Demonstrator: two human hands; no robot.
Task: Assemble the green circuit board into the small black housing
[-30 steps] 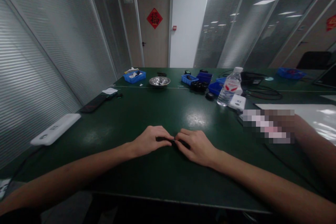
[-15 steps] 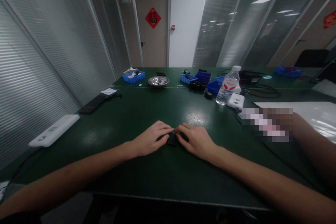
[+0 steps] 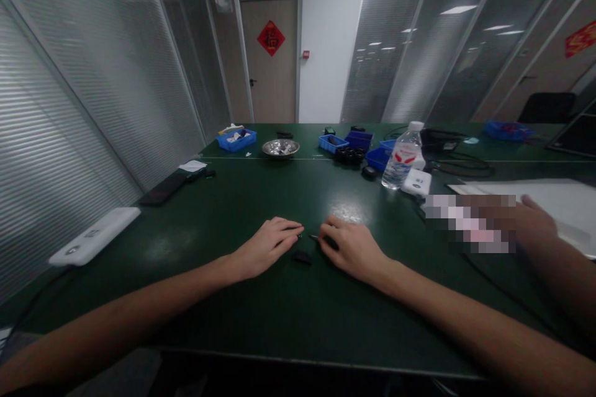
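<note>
Black piece on tabletop, right hand pinching slim item, left hand loosely pinched, hold unclear

I can see both forearms bare and slender, narrowing at the wrists, and the bare hands with slim fingers.

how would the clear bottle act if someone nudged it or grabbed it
The bottle would probably tip if pushed high up, being tall and narrow. Its clear, thin-looking wall may give when squeezed. Knocked over, its rounded body could roll on the flat table.
</note>
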